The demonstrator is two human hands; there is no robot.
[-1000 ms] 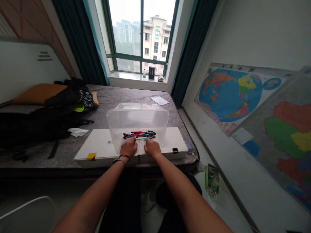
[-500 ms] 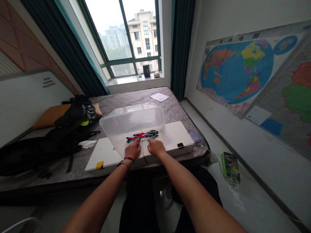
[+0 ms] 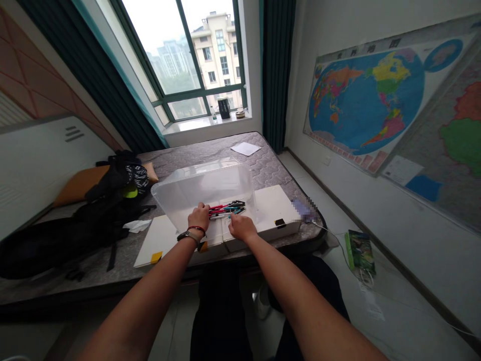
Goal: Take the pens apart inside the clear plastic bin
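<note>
A loose pile of pens (image 3: pixel 227 207), red, black, teal and white, lies at the mouth of a clear plastic bin (image 3: pixel 176 193) tipped on its side. Curled over the left ends of the pile is my left hand (image 3: pixel 199 217), closed; its fingertips are hidden, so what it grips cannot be made out. My right hand (image 3: pixel 242 227) is closed in a pinch at the pile's near right edge. A teal pen tip shows at its fingers. Under the bin and pens are white flat boxes (image 3: pixel 276 203) with yellow and black tape pieces.
The boxes rest along the near edge of a grey mattress (image 3: pixel 195 146). Black bags (image 3: pixel 67 235) and a crumpled tissue (image 3: pixel 137 226) are to the left. A paper sheet (image 3: pixel 245 148) lies farther back. On the right floor stands a green box (image 3: pixel 361 253) with a white cable.
My left hand has moved up and left from the pile's near edge onto the pens' left ends. My right hand stays almost in place. The view has shifted slightly.
</note>
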